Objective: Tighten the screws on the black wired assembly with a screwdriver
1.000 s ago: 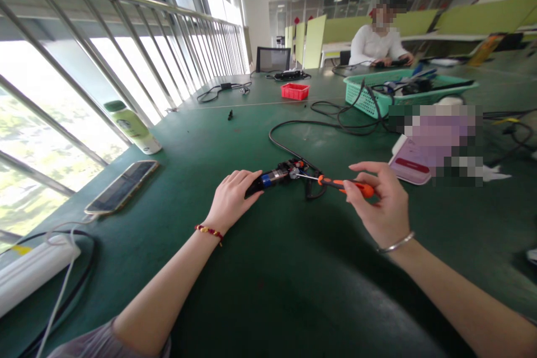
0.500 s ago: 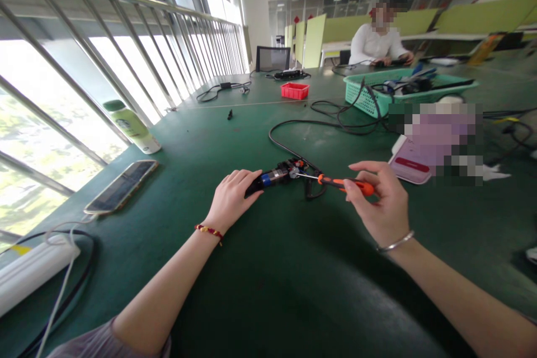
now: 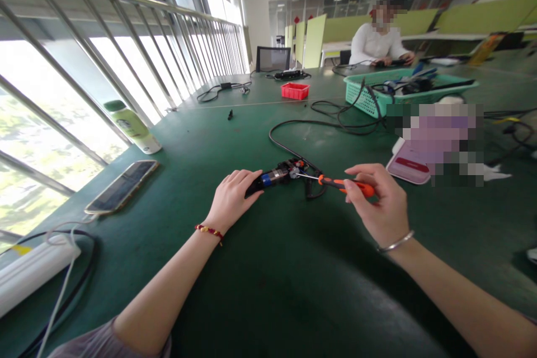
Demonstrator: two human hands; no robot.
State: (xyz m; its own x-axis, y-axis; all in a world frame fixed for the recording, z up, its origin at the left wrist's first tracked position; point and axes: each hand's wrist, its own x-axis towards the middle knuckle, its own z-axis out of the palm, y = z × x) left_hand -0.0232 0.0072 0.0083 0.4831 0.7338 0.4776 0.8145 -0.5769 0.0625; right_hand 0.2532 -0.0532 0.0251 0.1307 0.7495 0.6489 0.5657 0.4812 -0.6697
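My left hand (image 3: 235,196) is closed around the black rear end of a corded device (image 3: 274,175). Its inner parts lie exposed: a blue band, a metallic section, and small red and dark parts at the right end. The exact kind of device is unclear. My right hand (image 3: 380,198) grips an orange and black screwdriver (image 3: 342,183) between thumb and fingers. The screwdriver's thin shaft points left, its tip at the device's exposed right end; whether it sits in a screw is too small to tell. A black cable (image 3: 289,151) runs from the device across the table.
On the green table (image 3: 251,268) stand a green basket (image 3: 369,98) of tools, a small red tray (image 3: 295,91) and a bottle (image 3: 133,127). One phone (image 3: 121,187) lies left, another pinkish phone (image 3: 409,168) right. A power strip (image 3: 33,274) lies near left. Another person (image 3: 375,45) sits opposite.
My right hand's fingers have shifted slightly on the screwdriver handle. My left hand and the device hold still.
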